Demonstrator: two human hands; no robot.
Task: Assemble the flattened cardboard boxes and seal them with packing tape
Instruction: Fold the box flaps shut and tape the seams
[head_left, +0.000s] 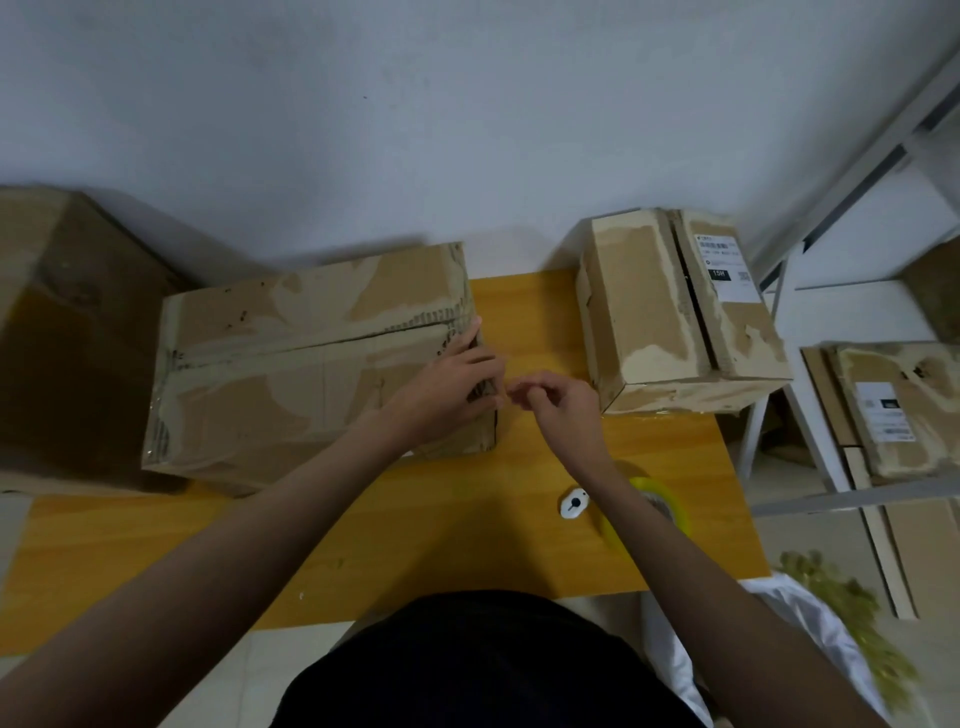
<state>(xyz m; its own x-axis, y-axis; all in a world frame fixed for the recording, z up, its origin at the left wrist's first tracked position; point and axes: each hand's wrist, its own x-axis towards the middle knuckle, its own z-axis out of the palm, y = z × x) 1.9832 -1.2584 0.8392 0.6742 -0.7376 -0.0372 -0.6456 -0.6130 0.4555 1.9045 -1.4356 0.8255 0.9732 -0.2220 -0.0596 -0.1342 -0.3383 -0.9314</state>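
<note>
A: Pressing on the right end of the large box, the left hand lies flat with fingers nearly straight, holding the end face by the corner; it grips nothing.

B: And the right hand?

A: Just beside the left, off the box's right end, over the bare tabletop; its fingers are curled with thumb and fingertips pinched together; perhaps on a clear tape end, but I cannot tell whether anything is in that grip.

B: Where does the box lie from it?

A: Directly to the left; the box's long axis runs left to right along the tabletop's far edge, hanging past the left edge; its top seam follows that axis; the left hand is the nearer one, already touching.

B: How does it look?

A: Worn brown cardboard, patches torn pale where old tape came off, creased glossy tape at the left end; likely soft at the corners.

B: The tape?

A: The yellowish tape roll sits near the tabletop's right edge, partly behind the right forearm, with a small white cutter just beside it; a smaller box stands at the far right corner, its top slit still open.
</note>
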